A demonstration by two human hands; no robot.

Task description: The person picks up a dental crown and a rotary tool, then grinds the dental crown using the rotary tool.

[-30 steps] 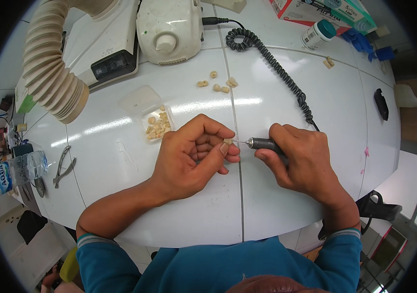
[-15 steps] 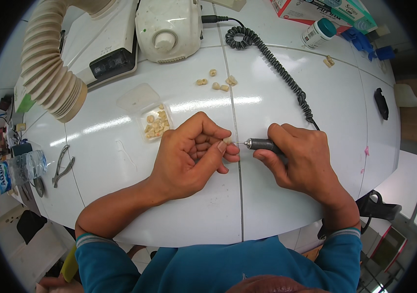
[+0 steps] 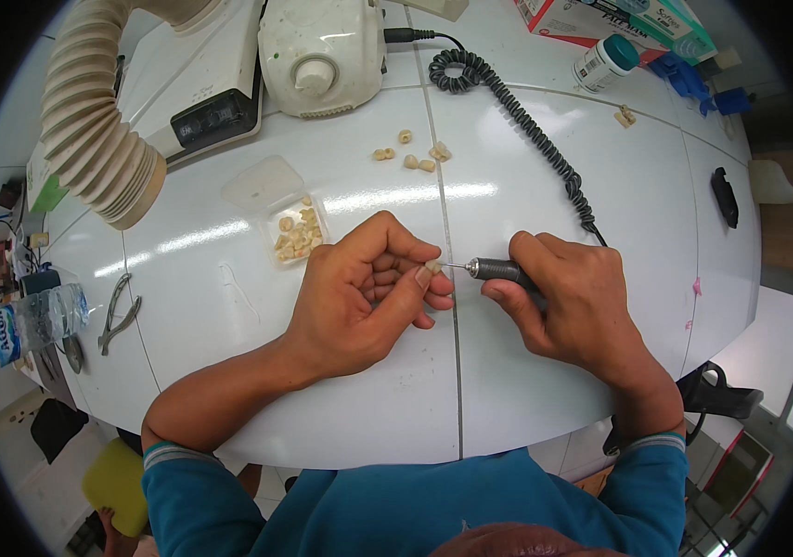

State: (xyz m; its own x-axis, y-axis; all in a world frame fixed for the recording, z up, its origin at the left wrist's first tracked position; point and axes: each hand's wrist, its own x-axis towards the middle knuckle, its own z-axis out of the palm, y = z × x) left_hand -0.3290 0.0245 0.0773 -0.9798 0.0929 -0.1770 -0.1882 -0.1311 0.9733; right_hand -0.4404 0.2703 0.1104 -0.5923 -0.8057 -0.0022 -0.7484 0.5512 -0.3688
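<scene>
A small pale tooth (image 3: 433,266) lies near the centre of the view, pinched in the left hand (image 3: 354,302) above the counter (image 3: 545,399). Judged by its look, the tooth is very light, hard and stiff; its rounded faces may roll or slip under a fingertip, and a thin edge could chip. The sound hold is likely across two opposite sides, leaving the three o'clock face bare.

The left grip is closed to the width of the tooth—thumb against forefinger—with the other fingers loosely curled. At three o'clock from the tooth, the right hand (image 3: 577,302) has its grip closed around the dark barrel of a drill (image 3: 500,270), its thumb below; how firmly it presses cannot be told. The slim metal bit (image 3: 455,265) points to nine o'clock, its tip meeting or almost meeting the tooth—too fine to tell. The drill is probably rigid and steadiest when held near its front, with the coiled cord (image 3: 535,130) trailing free toward one o'clock. Loose teeth (image 3: 411,161) lie at twelve o'clock; an open clear box (image 3: 271,190) toward ten holds more.
</scene>
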